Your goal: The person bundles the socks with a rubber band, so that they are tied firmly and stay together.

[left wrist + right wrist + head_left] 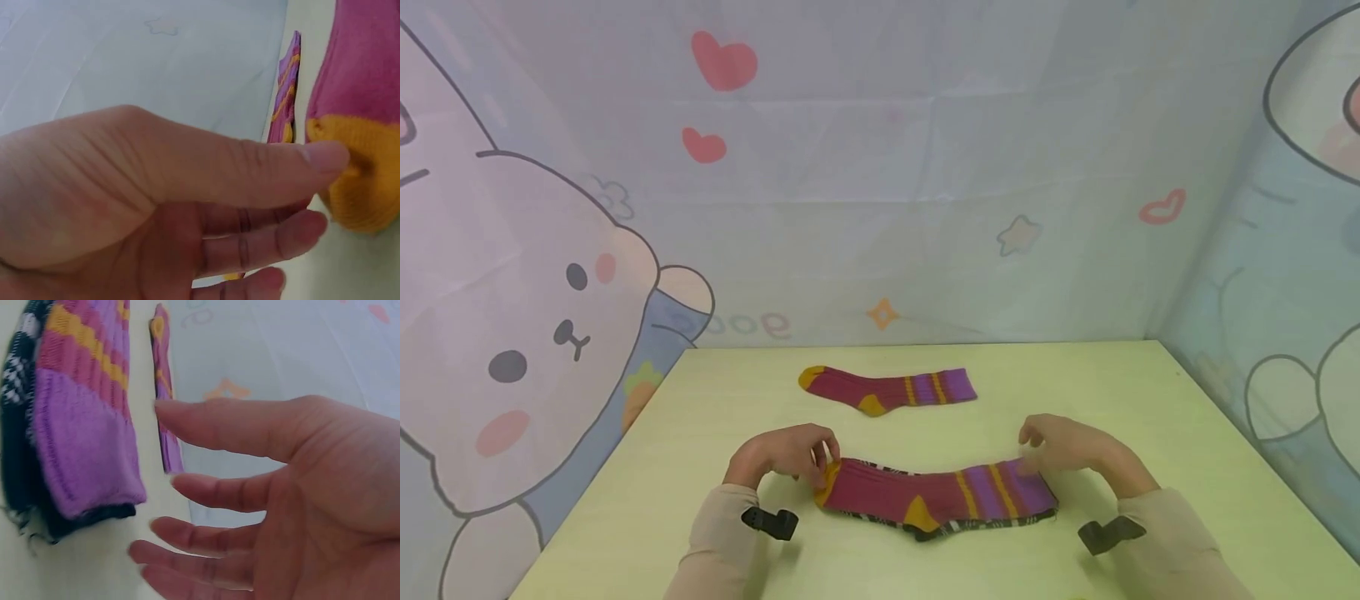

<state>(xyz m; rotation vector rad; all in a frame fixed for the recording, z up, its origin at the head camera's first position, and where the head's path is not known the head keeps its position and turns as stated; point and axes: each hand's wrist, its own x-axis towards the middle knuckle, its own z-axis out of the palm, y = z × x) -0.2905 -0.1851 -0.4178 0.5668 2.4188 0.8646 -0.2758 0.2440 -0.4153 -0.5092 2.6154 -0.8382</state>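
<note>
A maroon sock (887,492) with yellow toe and heel and a purple striped cuff lies on top of a black-and-white patterned sock (19,425), whose edges stick out. My left hand (797,452) is at the yellow toe (369,181); in the left wrist view its thumb overlaps the toe, with the fingers spread apart below and no cloth seen between them. Near the purple cuff (94,450) is my right hand (1060,446), its fingers parted and holding nothing. Contact with the cuff cannot be told from the head view.
Farther back on the pale yellow table (715,383) lies a matching maroon sock (887,390), toe to the left. A printed cloth curtain (925,167) stands behind the table and along both sides. Each wrist carries a small black mount (770,522).
</note>
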